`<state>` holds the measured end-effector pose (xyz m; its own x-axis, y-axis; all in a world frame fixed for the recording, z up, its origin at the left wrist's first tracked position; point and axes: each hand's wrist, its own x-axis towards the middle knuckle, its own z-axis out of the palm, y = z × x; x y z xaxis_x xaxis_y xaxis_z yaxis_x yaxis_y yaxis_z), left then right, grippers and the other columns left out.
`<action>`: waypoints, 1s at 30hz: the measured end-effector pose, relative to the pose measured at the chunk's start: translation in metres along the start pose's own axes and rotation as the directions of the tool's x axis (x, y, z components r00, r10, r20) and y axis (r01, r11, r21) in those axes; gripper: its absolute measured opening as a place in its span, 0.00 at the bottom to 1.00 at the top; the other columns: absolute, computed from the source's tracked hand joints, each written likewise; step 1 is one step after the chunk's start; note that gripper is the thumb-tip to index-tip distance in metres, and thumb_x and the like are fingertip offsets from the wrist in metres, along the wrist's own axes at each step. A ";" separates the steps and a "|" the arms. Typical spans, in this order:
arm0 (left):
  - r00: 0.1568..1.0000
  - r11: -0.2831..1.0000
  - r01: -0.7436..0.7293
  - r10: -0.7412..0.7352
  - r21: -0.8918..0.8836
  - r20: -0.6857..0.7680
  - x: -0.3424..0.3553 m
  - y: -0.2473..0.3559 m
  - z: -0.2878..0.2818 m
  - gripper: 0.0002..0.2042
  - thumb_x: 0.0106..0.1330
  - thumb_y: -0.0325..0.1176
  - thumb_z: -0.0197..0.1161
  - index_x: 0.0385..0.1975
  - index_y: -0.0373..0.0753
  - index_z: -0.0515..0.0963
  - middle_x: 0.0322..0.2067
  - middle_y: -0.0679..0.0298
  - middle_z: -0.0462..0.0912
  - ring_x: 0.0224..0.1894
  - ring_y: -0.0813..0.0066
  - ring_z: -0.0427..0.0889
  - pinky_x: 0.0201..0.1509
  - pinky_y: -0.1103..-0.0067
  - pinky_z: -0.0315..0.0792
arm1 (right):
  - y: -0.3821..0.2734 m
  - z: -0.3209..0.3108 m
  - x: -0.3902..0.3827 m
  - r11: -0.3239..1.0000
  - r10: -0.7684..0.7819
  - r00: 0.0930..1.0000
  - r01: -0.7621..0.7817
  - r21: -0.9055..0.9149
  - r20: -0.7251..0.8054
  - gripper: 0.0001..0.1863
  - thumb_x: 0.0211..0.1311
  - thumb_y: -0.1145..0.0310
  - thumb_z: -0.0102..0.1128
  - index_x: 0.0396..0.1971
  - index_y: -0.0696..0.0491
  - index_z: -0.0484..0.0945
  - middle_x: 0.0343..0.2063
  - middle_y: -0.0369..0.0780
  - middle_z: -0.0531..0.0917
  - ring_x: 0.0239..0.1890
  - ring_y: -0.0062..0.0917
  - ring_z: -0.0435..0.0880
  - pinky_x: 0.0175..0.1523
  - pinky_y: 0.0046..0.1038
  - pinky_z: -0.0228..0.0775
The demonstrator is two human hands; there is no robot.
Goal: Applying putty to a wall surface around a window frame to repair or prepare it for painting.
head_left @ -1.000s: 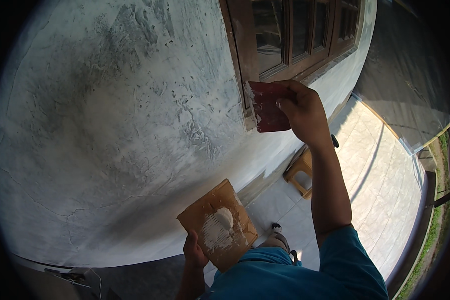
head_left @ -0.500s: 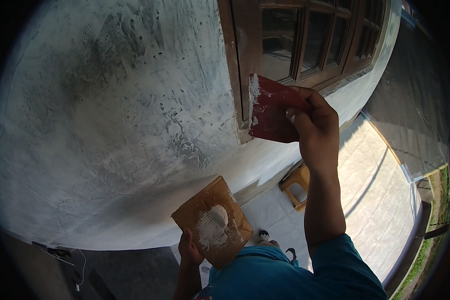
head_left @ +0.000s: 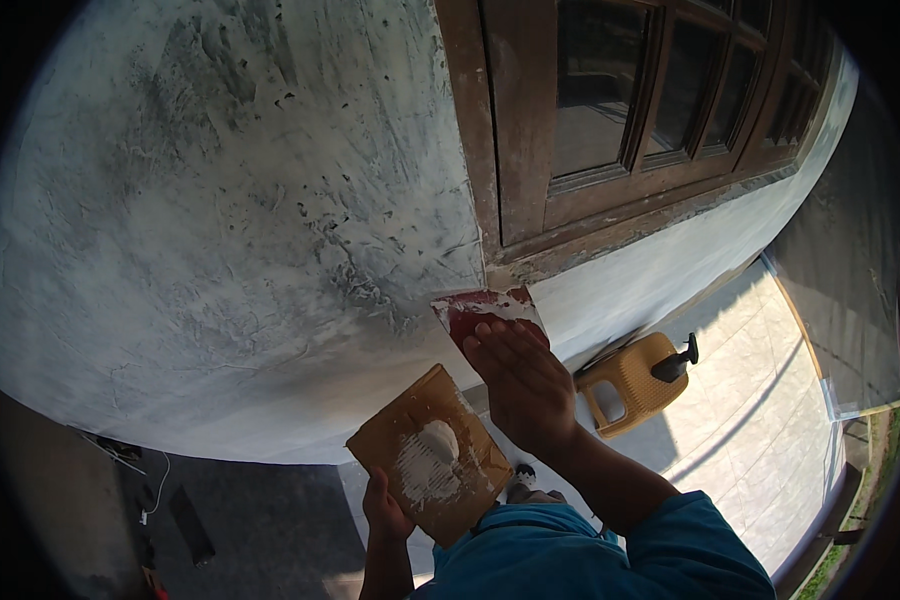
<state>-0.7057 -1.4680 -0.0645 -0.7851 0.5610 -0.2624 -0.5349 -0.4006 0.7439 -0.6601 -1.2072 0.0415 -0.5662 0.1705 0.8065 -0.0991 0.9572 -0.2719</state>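
Observation:
In my right hand (head_left: 532, 388) is a flat dark-red putty scraper (head_left: 485, 312), its far edge smeared with white paste. The scraper lies at the wall (head_left: 250, 220) just below the window frame's lower left corner; my fingers are stretched along its back. My left hand (head_left: 385, 510) grips the left edge of a brown square board (head_left: 410, 420) at waist height. A mound of white putty (head_left: 438, 445) sits on the board, with ridged smears around it. The wall carries patchy white and grey coating, with dark pitted spots near the scraper.
A brown wooden window (head_left: 530, 120) with glass panes is set in the wall at upper right. Below it, a yellow-brown plastic stool (head_left: 635, 385) stands on the tiled floor (head_left: 740, 420) with a dark-handled object (head_left: 675, 360) on top. A white cable (head_left: 155, 490) hangs at lower left.
My right hand has brought the scraper down and left, from in front of the window to the wall below its corner. The view has shifted, showing more of the stool. The board stays nearly in place.

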 end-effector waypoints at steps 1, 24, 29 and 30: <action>1.000 1.000 -0.002 0.002 -0.003 -0.008 -0.003 -0.002 -0.001 0.31 0.75 0.54 0.47 0.68 0.37 0.59 0.61 0.55 0.72 0.61 0.56 0.74 0.63 0.61 0.70 | -0.001 -0.011 0.008 1.000 -0.002 1.000 0.002 0.007 0.005 0.24 0.56 0.79 0.56 0.55 0.53 0.79 0.55 0.43 0.81 0.60 0.34 0.79 0.67 0.38 0.68; 0.993 0.998 0.037 -0.042 0.050 0.113 0.002 0.033 -0.024 0.31 0.76 0.54 0.45 0.68 0.37 0.59 0.61 0.53 0.71 0.62 0.55 0.73 0.64 0.59 0.70 | -0.024 -0.016 0.059 0.976 0.216 0.895 -0.190 0.103 -0.391 0.26 0.54 0.85 0.56 0.56 0.56 0.79 0.51 0.47 0.83 0.49 0.34 0.84 0.53 0.29 0.76; 0.986 0.996 0.070 -0.077 0.048 0.147 0.010 0.034 -0.028 0.30 0.76 0.53 0.45 0.68 0.37 0.59 0.61 0.54 0.71 0.62 0.56 0.73 0.64 0.59 0.70 | -0.013 0.051 0.027 0.952 0.055 0.963 -0.130 -0.276 -0.263 0.27 0.51 0.83 0.63 0.54 0.50 0.82 0.52 0.40 0.84 0.48 0.28 0.83 0.55 0.29 0.72; 0.984 0.996 0.084 -0.088 0.034 0.155 0.012 0.036 -0.030 0.30 0.76 0.53 0.46 0.68 0.37 0.58 0.60 0.54 0.72 0.62 0.56 0.73 0.63 0.59 0.72 | -0.015 0.054 0.025 0.954 0.053 0.968 -0.121 -0.275 -0.244 0.27 0.50 0.82 0.64 0.53 0.49 0.83 0.52 0.39 0.84 0.48 0.26 0.83 0.56 0.28 0.71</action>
<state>-0.7437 -1.4972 -0.0591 -0.6770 0.6997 -0.2282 -0.5880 -0.3277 0.7395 -0.7174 -1.2298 0.0376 -0.3539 0.2726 0.8947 0.1992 0.9566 -0.2126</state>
